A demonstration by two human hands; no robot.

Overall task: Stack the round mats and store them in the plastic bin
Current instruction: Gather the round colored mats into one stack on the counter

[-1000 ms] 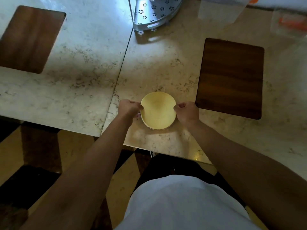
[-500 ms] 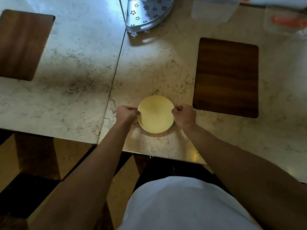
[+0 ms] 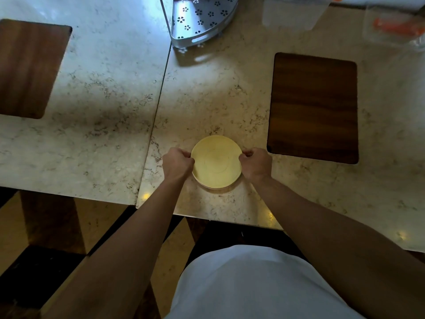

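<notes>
A stack of pale yellow round mats (image 3: 216, 162) sits on the marble table (image 3: 110, 107) near its front edge. My left hand (image 3: 178, 162) grips the stack's left rim and my right hand (image 3: 255, 163) grips its right rim. Layered edges show along the stack's lower side. A clear plastic bin (image 3: 292, 12) stands at the far edge, right of centre, mostly cut off by the frame.
A dark wooden board (image 3: 314, 107) lies to the right of the stack, another wooden board (image 3: 27, 67) at the far left. A perforated metal corner rack (image 3: 197, 19) stands at the back centre. A clear container with something orange (image 3: 395, 28) is at the back right.
Both hands keep hold of the stack at its rims. The stack has sunk a little toward the table and lies flatter; the view has shifted slightly.
</notes>
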